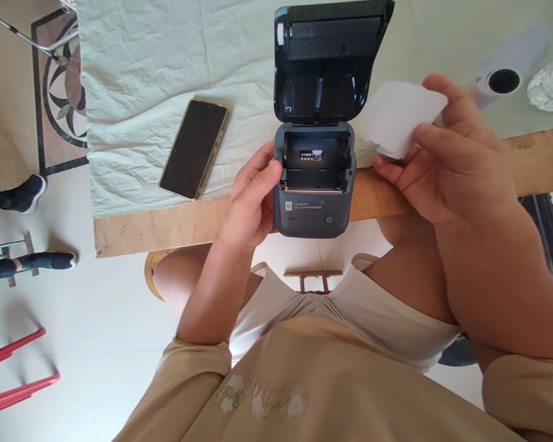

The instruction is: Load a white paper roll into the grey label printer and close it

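A dark grey label printer (312, 215) sits at the table's front edge with its black lid (329, 73) swung up and its paper bay exposed. Inside the bay a small printed sticker shows, and no roll lies there. My left hand (253, 199) grips the printer's left side, thumb on its upper rim. To the right of the printer, my right hand (461, 147) pinches a piece of white paper (400, 116) between thumb and fingers, apart from the printer. The paper's far edge is slightly blurred.
A smartphone (195, 149) with a dark screen lies left of the printer on the pale green tablecloth (142, 55). Toward the back right are a white object with a round black face (504, 80) and a clear crumpled-looking item (550, 86). Another person's feet (21, 193) are at the left.
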A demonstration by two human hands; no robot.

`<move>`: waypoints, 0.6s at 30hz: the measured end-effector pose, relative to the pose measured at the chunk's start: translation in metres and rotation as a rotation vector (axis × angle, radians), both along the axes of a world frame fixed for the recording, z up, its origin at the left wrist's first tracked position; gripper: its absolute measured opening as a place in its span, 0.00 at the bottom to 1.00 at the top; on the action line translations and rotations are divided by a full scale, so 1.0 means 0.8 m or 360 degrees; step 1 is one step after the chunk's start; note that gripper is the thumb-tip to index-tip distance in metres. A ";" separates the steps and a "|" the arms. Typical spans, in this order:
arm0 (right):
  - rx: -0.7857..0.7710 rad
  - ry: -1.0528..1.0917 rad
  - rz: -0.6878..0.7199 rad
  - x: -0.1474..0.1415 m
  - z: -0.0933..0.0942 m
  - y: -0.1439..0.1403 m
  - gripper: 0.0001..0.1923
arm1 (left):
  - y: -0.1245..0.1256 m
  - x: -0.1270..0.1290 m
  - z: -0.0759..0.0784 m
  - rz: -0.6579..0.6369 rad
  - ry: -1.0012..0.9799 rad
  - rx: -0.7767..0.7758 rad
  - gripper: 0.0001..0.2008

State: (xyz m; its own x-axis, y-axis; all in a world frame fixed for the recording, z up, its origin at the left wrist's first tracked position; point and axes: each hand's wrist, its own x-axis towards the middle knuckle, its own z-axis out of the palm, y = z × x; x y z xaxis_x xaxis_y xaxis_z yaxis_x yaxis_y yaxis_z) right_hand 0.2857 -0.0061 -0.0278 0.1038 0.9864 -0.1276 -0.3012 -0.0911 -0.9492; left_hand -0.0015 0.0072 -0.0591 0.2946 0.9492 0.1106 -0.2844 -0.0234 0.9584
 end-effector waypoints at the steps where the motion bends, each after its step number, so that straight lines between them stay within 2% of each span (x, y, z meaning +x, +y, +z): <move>1: -0.0059 0.0022 0.0013 0.002 0.000 0.001 0.31 | 0.001 0.000 -0.001 -0.0003 -0.0010 -0.0005 0.23; 4: -0.0102 0.0009 0.0069 0.004 0.000 0.003 0.26 | 0.002 0.001 0.000 0.0062 -0.0009 -0.0070 0.22; 7: -0.0013 -0.0014 0.0052 0.001 0.002 0.004 0.30 | 0.002 0.003 0.003 0.0114 0.0056 -0.0101 0.23; 10: -0.0061 0.0040 0.0022 -0.003 0.009 0.004 0.31 | 0.003 0.002 0.007 -0.0007 0.0105 -0.0106 0.23; 14: -0.0206 0.0157 0.0186 -0.003 0.022 0.001 0.32 | 0.004 -0.002 0.008 -0.0149 0.0122 -0.0096 0.23; 18: -0.0116 0.0069 0.0172 -0.006 0.022 -0.004 0.35 | 0.005 -0.002 0.006 -0.0210 0.0127 -0.0099 0.25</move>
